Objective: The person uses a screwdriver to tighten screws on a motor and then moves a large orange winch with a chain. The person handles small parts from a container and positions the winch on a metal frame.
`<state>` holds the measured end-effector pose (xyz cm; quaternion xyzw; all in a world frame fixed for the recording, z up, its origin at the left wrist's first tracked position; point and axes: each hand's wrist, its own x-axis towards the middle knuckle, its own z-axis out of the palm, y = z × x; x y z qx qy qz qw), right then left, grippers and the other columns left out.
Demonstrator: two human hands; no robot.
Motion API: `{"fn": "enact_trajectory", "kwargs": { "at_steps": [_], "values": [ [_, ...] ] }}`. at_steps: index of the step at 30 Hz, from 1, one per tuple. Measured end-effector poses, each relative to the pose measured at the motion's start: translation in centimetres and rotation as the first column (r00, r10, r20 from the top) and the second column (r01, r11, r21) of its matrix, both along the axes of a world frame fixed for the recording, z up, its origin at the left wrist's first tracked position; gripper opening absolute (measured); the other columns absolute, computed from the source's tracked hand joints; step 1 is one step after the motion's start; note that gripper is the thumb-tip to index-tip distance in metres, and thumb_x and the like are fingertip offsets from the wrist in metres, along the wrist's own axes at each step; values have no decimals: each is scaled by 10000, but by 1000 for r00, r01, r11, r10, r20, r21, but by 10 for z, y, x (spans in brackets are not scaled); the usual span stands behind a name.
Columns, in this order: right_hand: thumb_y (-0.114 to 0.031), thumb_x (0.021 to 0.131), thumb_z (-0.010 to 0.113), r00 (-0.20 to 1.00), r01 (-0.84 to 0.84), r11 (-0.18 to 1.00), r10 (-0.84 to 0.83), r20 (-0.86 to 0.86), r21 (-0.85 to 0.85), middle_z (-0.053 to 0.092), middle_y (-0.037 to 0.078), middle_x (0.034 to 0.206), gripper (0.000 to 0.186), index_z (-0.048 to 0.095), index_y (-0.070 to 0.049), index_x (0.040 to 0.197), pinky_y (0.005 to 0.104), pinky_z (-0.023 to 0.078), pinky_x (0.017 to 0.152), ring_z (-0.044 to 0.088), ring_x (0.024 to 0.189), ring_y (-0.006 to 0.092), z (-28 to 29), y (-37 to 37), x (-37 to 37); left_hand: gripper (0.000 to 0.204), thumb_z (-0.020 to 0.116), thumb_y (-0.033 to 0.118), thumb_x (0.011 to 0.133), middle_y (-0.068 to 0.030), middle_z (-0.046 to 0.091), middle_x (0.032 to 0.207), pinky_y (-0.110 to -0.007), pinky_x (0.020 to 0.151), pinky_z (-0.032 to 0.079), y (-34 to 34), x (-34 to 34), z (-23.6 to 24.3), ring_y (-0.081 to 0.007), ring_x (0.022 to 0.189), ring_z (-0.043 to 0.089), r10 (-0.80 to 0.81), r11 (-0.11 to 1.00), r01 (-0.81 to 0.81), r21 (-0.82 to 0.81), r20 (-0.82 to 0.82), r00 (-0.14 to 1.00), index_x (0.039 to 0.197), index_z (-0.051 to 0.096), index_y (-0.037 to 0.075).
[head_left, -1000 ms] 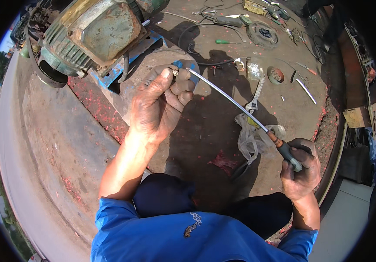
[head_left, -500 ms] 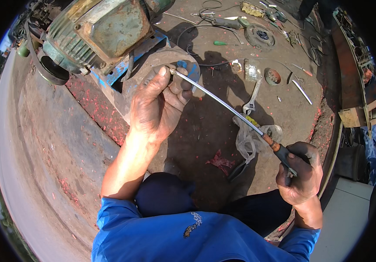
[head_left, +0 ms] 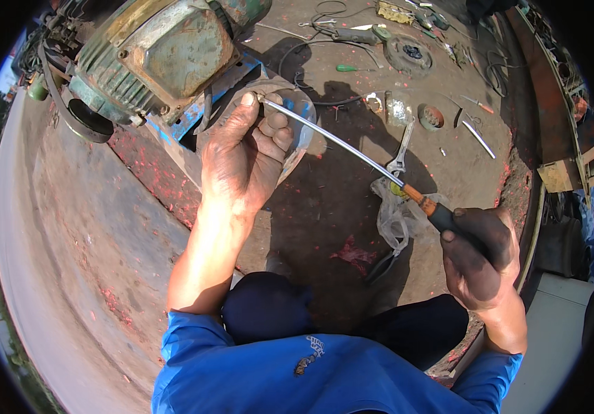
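Head view: right hand (head_left: 482, 259) grips a screwdriver (head_left: 413, 192); left hand (head_left: 240, 159), well apart, pinches a tiny part (head_left: 261, 98) at its tip (head_left: 268, 103).

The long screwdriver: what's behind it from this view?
Behind the screwdriver, a translucent plastic bag lies on the ground, near an adjustable wrench. Whatever its shaft and the right hand directly cover cannot be seen.

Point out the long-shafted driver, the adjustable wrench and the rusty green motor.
Long-shafted driver (head_left: 364, 160), head view: on its metal shaft.
Adjustable wrench (head_left: 403, 146), head view: on its handle.
Rusty green motor (head_left: 181, 52), head view: on its flat cover.
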<state>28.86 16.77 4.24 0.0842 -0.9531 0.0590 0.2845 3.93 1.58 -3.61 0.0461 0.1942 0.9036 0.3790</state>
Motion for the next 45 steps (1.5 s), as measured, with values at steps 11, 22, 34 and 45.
{"fn": "enact_trajectory", "kwargs": {
  "at_steps": [11, 22, 34, 45],
  "values": [
    [68, 612, 697, 988, 29, 991, -48, -146, -128, 589, 127, 928, 330, 640, -28, 922, 318, 471, 546, 587, 696, 242, -22, -6, -50, 125, 482, 103, 945, -86, 610, 906, -297, 673, 477, 33, -34, -1, -161, 758, 568, 141, 989, -137, -46, 106, 984, 985, 550, 6],
    [75, 581, 697, 998, -29, 999, 30, -61, 18, 566, 168, 1002, 412, 625, -1, 980, 305, 470, 568, 579, 738, 255, -18, -3, -65, 107, 486, 32, 922, -102, 618, 923, -321, 703, 507, 31, -45, 2, -180, 786, 591, 226, 974, -223, -38, 92, 970, 1000, 548, -6],
    [8, 634, 705, 994, -43, 986, 58, -94, 161, 610, 150, 999, 359, 636, -13, 986, 291, 484, 630, 587, 800, 232, 3, -6, -72, 157, 495, 10, 907, -137, 583, 1012, -372, 808, 511, 24, -47, -8, -238, 929, 587, 160, 984, -168, 54, 121, 980, 1057, 528, -20],
    [86, 732, 653, 997, 38, 997, -34, 69, -62, 552, 183, 1038, 423, 464, -10, 1098, 331, 492, 801, 581, 961, 256, 34, -18, -73, 152, 491, 21, 881, -112, 576, 1037, -399, 895, 439, 36, -49, -12, -250, 1006, 538, 278, 960, -281, 16, 92, 956, 1023, 538, -3]
  ]
}}
